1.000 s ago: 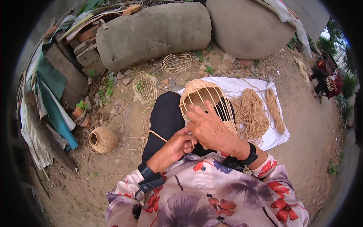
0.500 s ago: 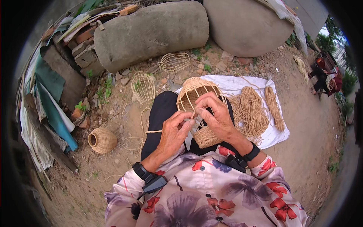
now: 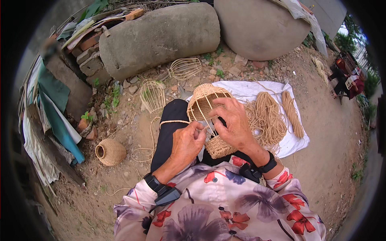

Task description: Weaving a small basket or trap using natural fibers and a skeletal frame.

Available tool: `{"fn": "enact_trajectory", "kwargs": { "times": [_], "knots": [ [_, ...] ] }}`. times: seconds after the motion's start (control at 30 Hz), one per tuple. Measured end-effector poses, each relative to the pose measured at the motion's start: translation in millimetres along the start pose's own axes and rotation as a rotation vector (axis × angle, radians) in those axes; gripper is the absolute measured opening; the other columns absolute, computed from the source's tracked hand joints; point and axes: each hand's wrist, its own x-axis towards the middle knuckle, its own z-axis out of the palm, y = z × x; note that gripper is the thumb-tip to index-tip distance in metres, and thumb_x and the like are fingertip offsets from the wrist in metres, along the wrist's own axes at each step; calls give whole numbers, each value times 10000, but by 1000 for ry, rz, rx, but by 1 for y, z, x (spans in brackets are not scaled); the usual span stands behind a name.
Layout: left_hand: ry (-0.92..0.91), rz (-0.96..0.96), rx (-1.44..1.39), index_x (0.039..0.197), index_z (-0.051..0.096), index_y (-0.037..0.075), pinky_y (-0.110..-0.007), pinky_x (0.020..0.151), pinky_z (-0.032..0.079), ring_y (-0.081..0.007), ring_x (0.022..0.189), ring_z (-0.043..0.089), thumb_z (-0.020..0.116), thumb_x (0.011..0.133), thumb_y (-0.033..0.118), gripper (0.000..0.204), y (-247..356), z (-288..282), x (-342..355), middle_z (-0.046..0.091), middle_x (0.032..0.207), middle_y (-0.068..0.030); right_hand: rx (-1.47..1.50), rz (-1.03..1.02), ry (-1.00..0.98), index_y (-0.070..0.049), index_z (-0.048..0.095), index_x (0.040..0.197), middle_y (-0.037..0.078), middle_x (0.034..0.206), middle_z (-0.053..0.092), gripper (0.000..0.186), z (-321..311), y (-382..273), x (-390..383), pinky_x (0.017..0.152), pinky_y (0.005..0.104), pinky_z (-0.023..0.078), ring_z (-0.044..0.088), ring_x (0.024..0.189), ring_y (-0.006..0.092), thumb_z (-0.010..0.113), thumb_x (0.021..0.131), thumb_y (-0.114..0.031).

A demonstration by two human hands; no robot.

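Head view: left hand (image 3: 188, 139) is pinching narrowly, right hand (image 3: 233, 126) curling, grip unclear, over a part-woven basket (image 3: 201, 105).

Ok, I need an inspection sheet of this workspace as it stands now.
Surface: bare dirt ground, with a white sheet spread on it.
Job's things: part-woven basket over the lap, ribs exposed between woven ends; pale cord across the left thigh.
Clutter: two open rib frames, round woven pot, loose twine heap on the sheet.
Grip: left hand curled at the ribs, right hand bent over them; anything pinched is unclear.
Cables: nothing seen on the ground.
Surroundings: concrete cylinder ahead; another person far right.
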Motion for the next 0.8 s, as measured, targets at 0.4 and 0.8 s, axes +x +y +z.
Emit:
{"fn": "enact_trajectory", "kwargs": {
  "times": [0.4,0.8],
  "knots": [
    [-12,159,-92,929,686,19,-290,606,460,-141,686,546,727,803,89,150,-20,8,7,548,813,-55,-274,-166,-208,-63,718,888,175,1321,541,141,2,8,-5,1058,554,282,409,1320,336,658,785,-137],
    [-64,159,308,930,681,70,-397,811,425,-269,935,554,721,673,224,303,-28,-5,10,584,920,-80,566,159,27,-38,641,972,138,1070,662,115,-20,31,-5,836,345,478,621,975,229,577,912,-114]
  ]
}}
